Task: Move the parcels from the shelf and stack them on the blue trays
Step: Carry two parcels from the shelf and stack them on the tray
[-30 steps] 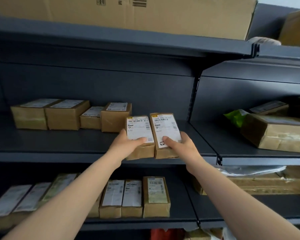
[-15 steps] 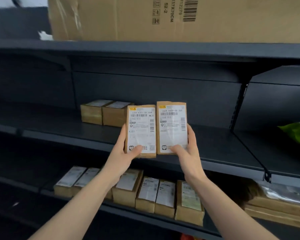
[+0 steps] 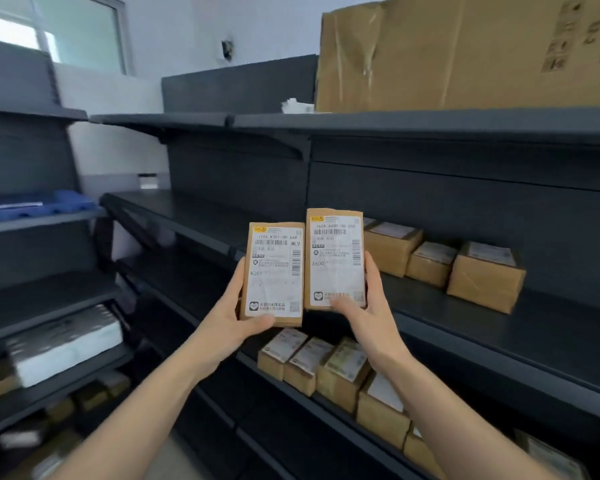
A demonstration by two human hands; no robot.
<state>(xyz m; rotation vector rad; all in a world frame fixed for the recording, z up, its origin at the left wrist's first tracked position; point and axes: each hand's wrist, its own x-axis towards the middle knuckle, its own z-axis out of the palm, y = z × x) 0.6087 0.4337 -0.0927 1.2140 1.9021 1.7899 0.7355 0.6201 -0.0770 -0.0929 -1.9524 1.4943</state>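
Presently each hand is clamped on one parcel, held upright in the air in front of the dark shelving. The left hand (image 3: 231, 315) grips the left parcel (image 3: 274, 273) along its lower left edge, thumb across the bottom of the white label. The right hand (image 3: 366, 303) grips the right parcel (image 3: 335, 259) at its lower right, thumb on the label's bottom edge. The two parcels stand side by side, edges touching or nearly so, the right one slightly higher.

Behind them, on the middle shelf (image 3: 499, 327), three brown boxes (image 3: 440, 263) remain in a row to the right of the right hand. On the shelf below, a row of small labelled parcels (image 3: 326, 363) runs toward the lower right, partly covered by both forearms. A large cardboard carton (image 3: 465, 53) sits on the top shelf.

A blue tray (image 3: 39, 204) lies on a shelf of the left-hand rack, well apart from the hands, with a pale strip on it. Below it lies a white wrapped bundle (image 3: 66, 344).

The left rack and its lower contents are blurred and cannot be identified. Label print is only partly legible. The carton and the lowest parcels are cut off by the frame.
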